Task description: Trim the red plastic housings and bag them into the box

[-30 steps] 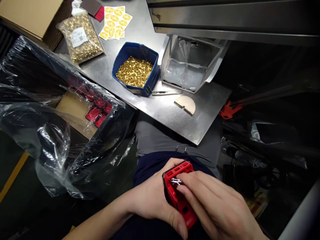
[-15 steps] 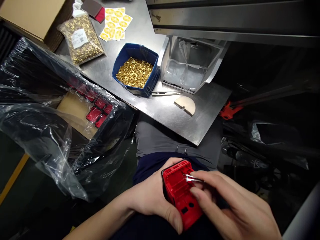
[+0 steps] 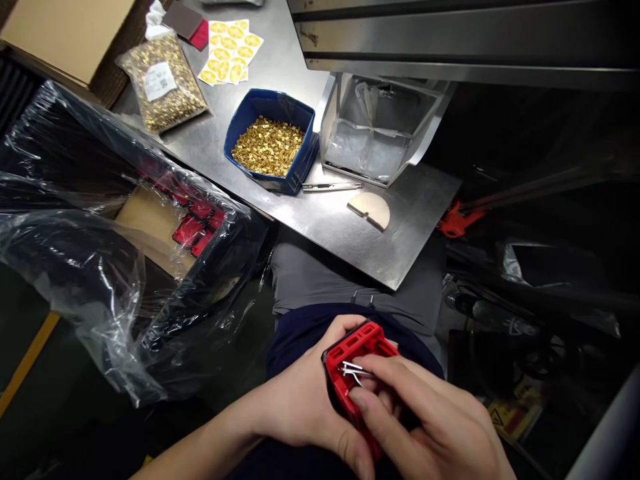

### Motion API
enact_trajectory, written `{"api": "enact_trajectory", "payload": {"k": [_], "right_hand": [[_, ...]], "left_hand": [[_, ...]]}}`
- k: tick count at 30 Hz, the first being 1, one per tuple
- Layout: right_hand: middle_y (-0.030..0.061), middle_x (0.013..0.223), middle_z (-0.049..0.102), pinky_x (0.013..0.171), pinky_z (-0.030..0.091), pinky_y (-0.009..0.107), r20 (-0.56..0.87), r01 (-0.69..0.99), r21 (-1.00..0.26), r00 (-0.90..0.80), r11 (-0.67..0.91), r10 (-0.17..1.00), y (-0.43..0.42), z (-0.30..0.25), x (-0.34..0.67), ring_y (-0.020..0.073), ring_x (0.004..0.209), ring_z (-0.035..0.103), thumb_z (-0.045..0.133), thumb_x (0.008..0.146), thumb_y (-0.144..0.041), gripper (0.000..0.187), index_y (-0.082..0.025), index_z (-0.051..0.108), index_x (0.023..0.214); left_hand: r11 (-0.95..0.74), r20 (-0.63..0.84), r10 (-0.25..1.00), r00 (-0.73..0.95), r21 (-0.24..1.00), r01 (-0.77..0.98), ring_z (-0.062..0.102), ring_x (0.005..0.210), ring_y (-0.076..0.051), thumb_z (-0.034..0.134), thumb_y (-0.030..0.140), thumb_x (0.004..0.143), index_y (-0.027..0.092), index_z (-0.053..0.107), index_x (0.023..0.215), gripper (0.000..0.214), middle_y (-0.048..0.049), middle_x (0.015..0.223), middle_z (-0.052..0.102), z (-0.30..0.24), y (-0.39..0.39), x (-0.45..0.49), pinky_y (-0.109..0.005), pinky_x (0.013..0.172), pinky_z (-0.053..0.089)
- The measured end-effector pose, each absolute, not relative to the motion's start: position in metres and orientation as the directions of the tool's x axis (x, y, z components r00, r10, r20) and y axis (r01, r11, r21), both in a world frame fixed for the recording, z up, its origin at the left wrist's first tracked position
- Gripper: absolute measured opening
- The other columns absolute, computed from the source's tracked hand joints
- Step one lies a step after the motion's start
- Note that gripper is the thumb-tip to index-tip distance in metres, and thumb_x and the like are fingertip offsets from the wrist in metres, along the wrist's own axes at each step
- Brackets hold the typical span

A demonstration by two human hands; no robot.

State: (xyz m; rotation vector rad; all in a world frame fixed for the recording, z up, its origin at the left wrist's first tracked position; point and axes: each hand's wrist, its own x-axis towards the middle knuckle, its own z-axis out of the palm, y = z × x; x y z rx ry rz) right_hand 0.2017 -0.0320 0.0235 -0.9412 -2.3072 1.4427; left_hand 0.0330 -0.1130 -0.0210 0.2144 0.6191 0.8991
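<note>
Over my lap, my left hand (image 3: 305, 407) is wrapped round a red plastic housing (image 3: 350, 357), its ribbed open side facing up. My right hand (image 3: 425, 427) is closed on thin metal tweezers (image 3: 353, 370) whose tips rest inside the housing near its left wall. The fingers of my right hand cover the lower half of the housing. Whether the tweezers grip anything is too small to see.
A steel table (image 3: 350, 233) ahead carries a blue bin of small brass inserts (image 3: 270, 143), a bag of the same (image 3: 163, 80), a yellow sticker sheet (image 3: 230, 43), a second pair of tweezers (image 3: 333, 187) and a clear container (image 3: 380, 127). At the left, a plastic-lined crate (image 3: 125, 253) holds red housings (image 3: 197, 223).
My right hand has moved left across the housing, bringing the tweezer tips from its upper right part to its left side. The left hand has kept its grip.
</note>
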Motion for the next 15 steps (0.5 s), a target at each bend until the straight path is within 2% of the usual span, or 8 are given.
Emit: {"api": "enact_trajectory", "payload": {"k": [4,6,11,15], "right_hand": [[-0.001,0.1,0.075,0.077,0.057,0.012,-0.122,0.386,-0.872,-0.767,0.301,0.63,-0.0327,0.0229,0.2024,0.0104,0.084,0.073,0.065,0.093,-0.02,0.026,-0.024,0.062,0.118],[-0.0003,0.103,0.075,0.08,0.057,0.013,-0.106,0.381,-0.868,-0.768,0.317,0.632,-0.0325,0.0222,0.2024,0.0111,0.086,0.073,0.064,0.094,-0.021,0.024,-0.024,0.062,0.118],[0.0002,0.097,0.075,0.078,0.057,0.015,-0.068,0.358,-0.866,-0.776,0.35,0.627,-0.029,0.0235,0.1999,0.0108,0.083,0.073,0.062,0.095,-0.019,0.02,-0.021,0.065,0.115],[0.0006,0.09,0.074,0.074,0.058,0.016,-0.028,0.345,-0.857,-0.774,0.383,0.633,-0.0269,0.0247,0.1967,0.0106,0.076,0.072,0.059,0.096,-0.015,0.018,-0.018,0.067,0.111]], "left_hand": [[0.552,-0.404,0.833,0.378,0.551,-0.626,0.06,0.11,-0.028,0.103,0.027,0.036,0.026,0.045,0.132,0.112,-0.0107,0.128,0.055,-0.0215,-0.1103,0.0309,-0.04,0.096,0.047],[0.536,-0.402,0.843,0.357,0.572,-0.621,0.058,0.115,-0.03,0.103,0.027,0.035,0.025,0.046,0.131,0.112,-0.0121,0.133,0.052,-0.0208,-0.1091,0.0306,-0.041,0.1,0.046],[0.57,-0.431,0.819,0.377,0.546,-0.614,0.061,0.11,-0.028,0.103,0.028,0.037,0.026,0.045,0.129,0.109,-0.0112,0.13,0.055,-0.0179,-0.1088,0.031,-0.04,0.097,0.047],[0.576,-0.449,0.815,0.366,0.559,-0.597,0.061,0.112,-0.03,0.103,0.029,0.035,0.025,0.045,0.128,0.109,-0.0109,0.13,0.056,-0.0187,-0.1095,0.0306,-0.044,0.104,0.043]]}}
